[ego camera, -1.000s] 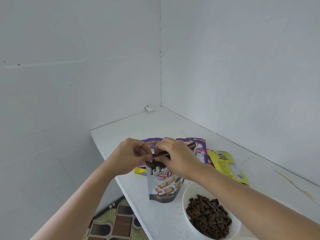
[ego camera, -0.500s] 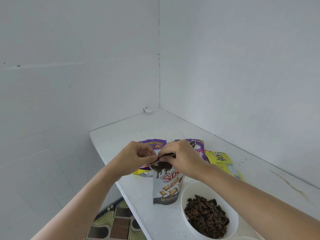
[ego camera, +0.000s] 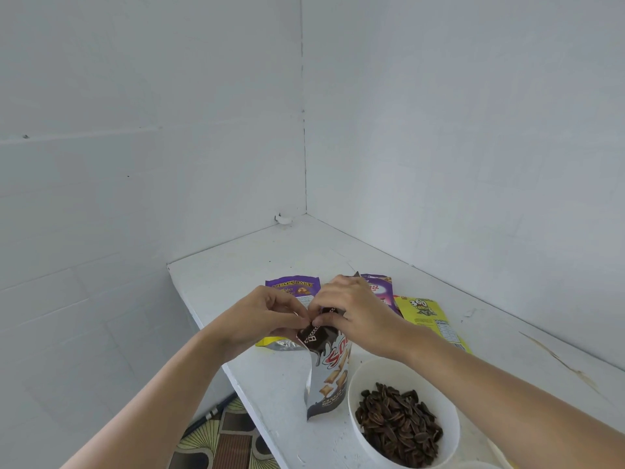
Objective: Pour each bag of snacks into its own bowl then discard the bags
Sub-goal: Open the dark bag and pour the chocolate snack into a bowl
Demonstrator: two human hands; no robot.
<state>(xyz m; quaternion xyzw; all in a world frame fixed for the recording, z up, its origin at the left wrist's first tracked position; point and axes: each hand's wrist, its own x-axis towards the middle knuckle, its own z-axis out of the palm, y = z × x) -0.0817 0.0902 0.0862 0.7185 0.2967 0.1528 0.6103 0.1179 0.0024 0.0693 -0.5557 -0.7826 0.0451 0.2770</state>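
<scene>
A white and brown snack bag (ego camera: 329, 377) with pillow-shaped biscuits printed on it stands upright near the table's left edge. My left hand (ego camera: 267, 316) and my right hand (ego camera: 351, 309) both pinch its dark top strip, close together. To its right a white bowl (ego camera: 449, 434) holds dark sunflower seeds (ego camera: 399, 424). Behind my hands lie a purple bag (ego camera: 292, 287), a second purple bag (ego camera: 380, 287) and a flat yellow bag (ego camera: 427, 316).
The white table (ego camera: 253, 265) fills a corner between two white walls. Its left edge drops to a patterned floor (ego camera: 220, 441), where a dark rod (ego camera: 216, 409) lies. Another white rim (ego camera: 473, 465) shows at the bottom edge.
The bag's top has twisted and tilted to the left between my fingers, and the bag has turned narrower. Both hands have kept their pinch on the top strip.
</scene>
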